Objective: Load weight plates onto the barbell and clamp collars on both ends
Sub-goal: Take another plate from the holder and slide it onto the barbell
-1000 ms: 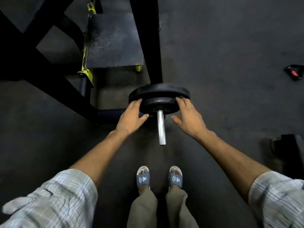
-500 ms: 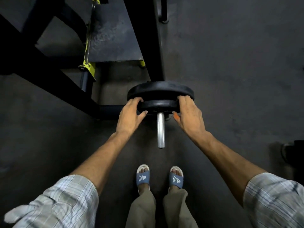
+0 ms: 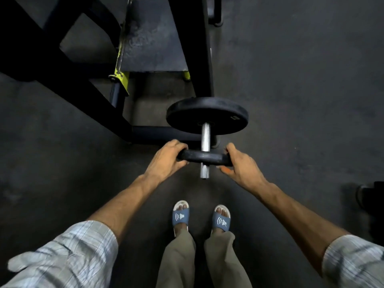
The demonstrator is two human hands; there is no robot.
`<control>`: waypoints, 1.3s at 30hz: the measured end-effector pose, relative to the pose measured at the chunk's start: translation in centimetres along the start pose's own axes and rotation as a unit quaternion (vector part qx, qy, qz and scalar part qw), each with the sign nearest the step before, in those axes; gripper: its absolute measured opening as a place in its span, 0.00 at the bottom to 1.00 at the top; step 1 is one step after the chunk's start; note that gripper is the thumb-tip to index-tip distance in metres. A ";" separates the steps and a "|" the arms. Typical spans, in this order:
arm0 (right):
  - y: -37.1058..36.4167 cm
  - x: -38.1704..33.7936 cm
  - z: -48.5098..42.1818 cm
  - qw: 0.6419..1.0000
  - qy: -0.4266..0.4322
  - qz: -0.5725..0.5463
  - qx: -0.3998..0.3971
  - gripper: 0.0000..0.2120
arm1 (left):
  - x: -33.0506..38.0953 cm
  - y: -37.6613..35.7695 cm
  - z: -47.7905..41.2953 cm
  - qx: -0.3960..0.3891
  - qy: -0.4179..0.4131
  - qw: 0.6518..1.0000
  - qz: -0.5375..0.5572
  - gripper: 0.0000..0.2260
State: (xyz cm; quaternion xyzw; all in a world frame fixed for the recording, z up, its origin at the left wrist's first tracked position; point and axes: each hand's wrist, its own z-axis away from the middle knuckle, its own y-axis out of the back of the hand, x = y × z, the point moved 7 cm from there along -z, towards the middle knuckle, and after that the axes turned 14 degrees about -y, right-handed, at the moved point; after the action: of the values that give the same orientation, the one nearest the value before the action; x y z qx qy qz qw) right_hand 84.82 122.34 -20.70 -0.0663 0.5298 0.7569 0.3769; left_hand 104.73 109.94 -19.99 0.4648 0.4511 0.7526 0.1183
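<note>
A silver barbell sleeve (image 3: 205, 136) points toward me at mid-frame. A large black plate (image 3: 226, 117) sits far back on it. A small black plate (image 3: 204, 157) rides near the sleeve's tip, a clear gap from the large one. My left hand (image 3: 166, 161) grips the small plate's left rim. My right hand (image 3: 242, 164) grips its right rim, thumb underneath. No collar shows on the sleeve.
A black rack frame (image 3: 83, 84) with a yellow-edged platform (image 3: 153, 44) stands behind and left of the bar. A dark object (image 3: 372, 196) lies on the floor at the right edge. My sandalled feet (image 3: 201, 217) stand just below the sleeve tip.
The small plate was against the large plate; both hands have drawn it along the sleeve toward me, nearly to the tip. The red object at the right left the view.
</note>
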 end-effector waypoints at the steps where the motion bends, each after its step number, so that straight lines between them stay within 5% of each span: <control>1: -0.7 0.0 0.6 1.000 -0.001 0.004 -0.008 0.21 | 0.1 -0.4 0.5 -0.007 0.006 1.000 0.003 0.19; 9: -1.7 -0.8 4.9 0.998 0.026 0.028 -0.045 0.17 | 2.1 -2.0 7.5 -0.029 0.091 0.995 0.015 0.19; 14: -1.2 -4.9 11.4 0.993 0.079 0.044 -0.071 0.16 | 5.1 0.1 16.6 0.027 0.127 0.990 0.060 0.19; 22: 3.4 -20.1 23.6 0.972 0.222 0.028 -0.073 0.19 | 12.0 12.3 34.3 0.168 0.114 0.979 0.007 0.21; 31: 4.3 -38.5 38.3 0.935 0.341 -0.051 -0.089 0.20 | 15.9 24.4 55.6 0.380 0.094 0.920 -0.019 0.24; 39: 3.5 -53.0 47.4 0.890 0.433 -0.112 -0.085 0.20 | 15.2 33.6 68.1 0.464 0.076 0.878 -0.093 0.26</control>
State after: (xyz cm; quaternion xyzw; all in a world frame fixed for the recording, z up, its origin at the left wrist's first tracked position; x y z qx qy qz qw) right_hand 134.20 135.70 28.79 -0.4779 0.5634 0.6479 0.1856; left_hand 159.58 138.75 26.52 0.3641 0.7974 0.4753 -0.0759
